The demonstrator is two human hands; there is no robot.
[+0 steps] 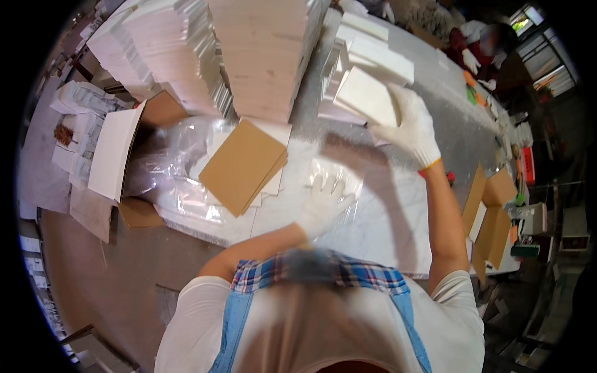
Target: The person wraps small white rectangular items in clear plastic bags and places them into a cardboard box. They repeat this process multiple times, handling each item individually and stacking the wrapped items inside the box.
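Observation:
My left hand (pixel 324 205), in a white knit glove, lies with fingers spread on a clear plastic bag (pixel 336 173) on the pale work surface. My right hand (pixel 411 127), gloved the same way, is closed round the near right end of a white rectangular slab (pixel 365 94). That slab is tilted in front of several similar white slabs (pixel 380 57); whether it still touches them I cannot tell. Brown cardboard sheets (pixel 242 166) lie overlapping on white sheets (pixel 272 183), left of my left hand.
An open carton (pixel 115 152) stands at left, with clear plastic film (pixel 174 163) beside it. Tall stacks of white sheets (pixel 258 56) rise at the back. Another open cardboard box (pixel 485 214) sits at right. A person in dark red (pixel 463 46) works at the far right.

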